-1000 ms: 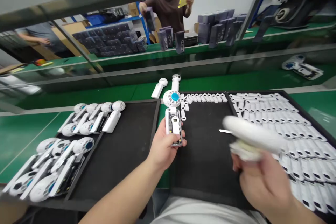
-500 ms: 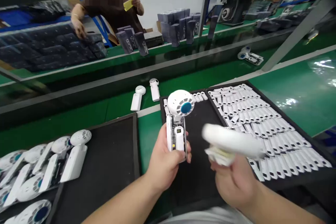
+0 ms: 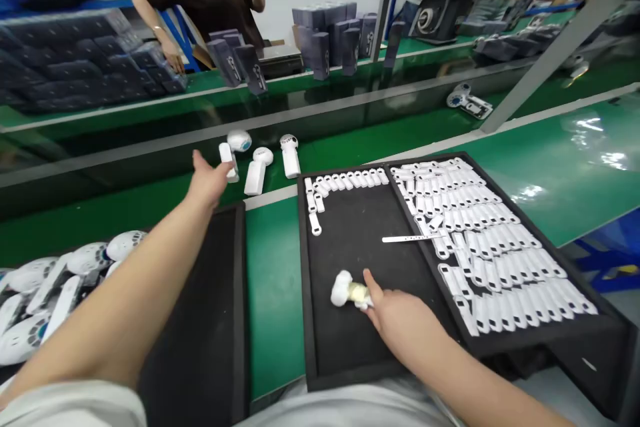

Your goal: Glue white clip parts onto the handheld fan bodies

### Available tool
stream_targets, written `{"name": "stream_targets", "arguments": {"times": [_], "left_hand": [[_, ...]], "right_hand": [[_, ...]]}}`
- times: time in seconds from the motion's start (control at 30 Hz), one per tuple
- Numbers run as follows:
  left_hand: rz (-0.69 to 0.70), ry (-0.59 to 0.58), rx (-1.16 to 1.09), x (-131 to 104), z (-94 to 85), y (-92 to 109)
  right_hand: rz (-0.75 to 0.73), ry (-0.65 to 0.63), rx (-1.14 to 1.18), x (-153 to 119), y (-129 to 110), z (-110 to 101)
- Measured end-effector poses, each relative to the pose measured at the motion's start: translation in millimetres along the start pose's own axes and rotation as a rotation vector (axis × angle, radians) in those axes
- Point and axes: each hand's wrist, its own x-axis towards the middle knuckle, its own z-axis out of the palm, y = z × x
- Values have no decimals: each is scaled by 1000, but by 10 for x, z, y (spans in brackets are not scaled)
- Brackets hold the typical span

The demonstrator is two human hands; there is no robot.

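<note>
— White fan (image 3: 234, 150) at upper centre: was it set down?
— Yes, on the green belt (image 3: 150, 213); left hand (image 3: 210, 180) lay open beside it. Right hand (image 3: 395, 310) pinched the small tool (image 3: 347, 291) on the black tray (image 3: 360, 347). Covers (image 3: 480, 233) remained.

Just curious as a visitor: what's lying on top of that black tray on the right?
On the black tray lie rows of small white covers, one thin white strip, and a white tool touched by the right hand. Whatever lies beneath that hand is hidden.
</note>
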Motion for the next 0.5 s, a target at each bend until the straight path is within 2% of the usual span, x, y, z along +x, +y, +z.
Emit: {"name": "stream_targets", "arguments": {"times": [0.03,0.1,0.23,0.3,0.33,0.4,0.5], "left_hand": [[9,19,107,-34,-54,-2],[34,-10,286,-314,-57,-22],[156,-230,453,-1246,237,-71],[204,-236,517,-1586,286,-76],[223,-196,573,-1688,233,-84],[224,-71,722,-1770,-37,-131],[59,77,900,-1716,-678,-275]], "right_hand": [[-24,-15,0,-60,32,5],[-72,-45,7,-154,95,1],[-112,-102,24,-159,126,-47],[-138,-114,31,-87,85,-88],[-158,-113,35,-46,57,-111],[-200,-108,47,31,-3,-167],[-247,-88,86,96,-58,-281]]}}
